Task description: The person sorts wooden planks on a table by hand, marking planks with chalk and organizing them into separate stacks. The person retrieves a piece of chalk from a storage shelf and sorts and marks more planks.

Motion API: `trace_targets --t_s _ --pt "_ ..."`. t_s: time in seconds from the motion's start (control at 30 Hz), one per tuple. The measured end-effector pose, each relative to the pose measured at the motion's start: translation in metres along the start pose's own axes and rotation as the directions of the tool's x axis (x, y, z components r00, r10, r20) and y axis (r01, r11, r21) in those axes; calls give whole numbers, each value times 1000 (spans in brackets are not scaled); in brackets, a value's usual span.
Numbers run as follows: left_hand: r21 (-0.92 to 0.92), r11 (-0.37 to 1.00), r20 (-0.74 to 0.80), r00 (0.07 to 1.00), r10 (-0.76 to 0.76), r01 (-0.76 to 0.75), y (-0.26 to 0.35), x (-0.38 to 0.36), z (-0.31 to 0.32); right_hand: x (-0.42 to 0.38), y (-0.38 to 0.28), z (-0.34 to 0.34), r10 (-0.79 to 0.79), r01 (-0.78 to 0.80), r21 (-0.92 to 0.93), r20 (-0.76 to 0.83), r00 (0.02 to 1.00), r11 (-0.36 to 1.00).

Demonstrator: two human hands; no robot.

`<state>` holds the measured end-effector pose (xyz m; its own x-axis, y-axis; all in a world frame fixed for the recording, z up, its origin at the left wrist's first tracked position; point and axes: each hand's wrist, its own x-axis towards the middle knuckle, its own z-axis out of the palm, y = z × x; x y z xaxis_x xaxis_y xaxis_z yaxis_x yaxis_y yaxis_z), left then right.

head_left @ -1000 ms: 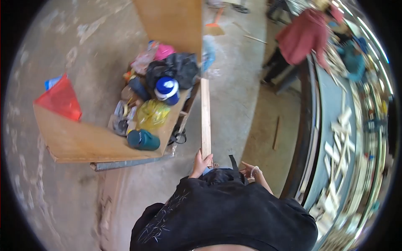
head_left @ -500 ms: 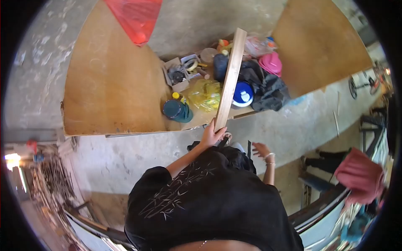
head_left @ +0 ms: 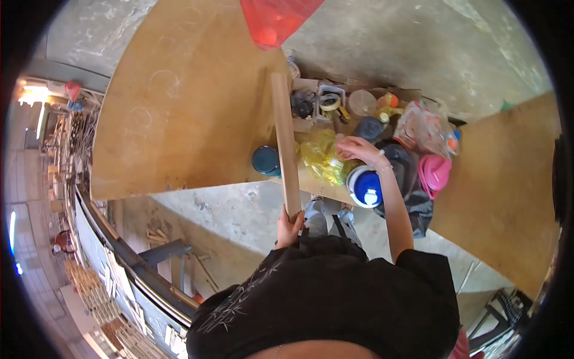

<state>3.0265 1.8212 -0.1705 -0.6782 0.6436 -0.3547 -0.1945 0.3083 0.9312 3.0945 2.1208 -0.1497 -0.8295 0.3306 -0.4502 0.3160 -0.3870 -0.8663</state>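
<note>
Left hand (head_left: 289, 225) wrapped around near end of wooden plank (head_left: 284, 143); plank runs away from fingers over plywood board (head_left: 179, 119). Right hand (head_left: 354, 148) reaches over yellow plastic bag (head_left: 321, 158), fingers loosely curled on it, grip unclear. Blue-white jug (head_left: 365, 185) just beside wrist.

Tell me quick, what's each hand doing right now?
Left hand: closed around the near end of the wooden plank.
Right hand: reaching onto the yellow plastic bag; whether it grips cannot be told.
</note>
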Motion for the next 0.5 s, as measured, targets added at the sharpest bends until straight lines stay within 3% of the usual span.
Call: trace_targets --t_s 0.1,0.17,0.2,0.27,0.3,0.4,0.47,0.5 --pt "67 997 -93 995 -42 49 -3 1 -3 83 24 3 75 -76 4 102 992 997" --pt "137 987 -103 992 -68 82 -2 11 -7 141 43 3 83 -98 -159 -101 991 982" --pt "147 985 -112 991 -79 95 -7 12 -12 167 57 3 93 -105 -147 -90 992 983" --pt "380 922 -100 994 -37 73 -20 16 -21 209 82 1 -220 5 -493 -380 898 870" --pt "339 932 -102 990 -99 128 -12 17 -23 224 85 3 -212 -54 -559 -400 892 827" --pt "492 867 -128 992 -16 78 -15 19 -32 257 91 16 -300 -13 -636 -382 874 772" --pt "448 884 -144 987 -77 134 -18 20 -39 276 90 20 -271 -96 -704 -390 880 703" --pt "398 900 -159 979 -125 180 -19 21 -43 282 87 22 -431 -46 -819 -347 833 571"
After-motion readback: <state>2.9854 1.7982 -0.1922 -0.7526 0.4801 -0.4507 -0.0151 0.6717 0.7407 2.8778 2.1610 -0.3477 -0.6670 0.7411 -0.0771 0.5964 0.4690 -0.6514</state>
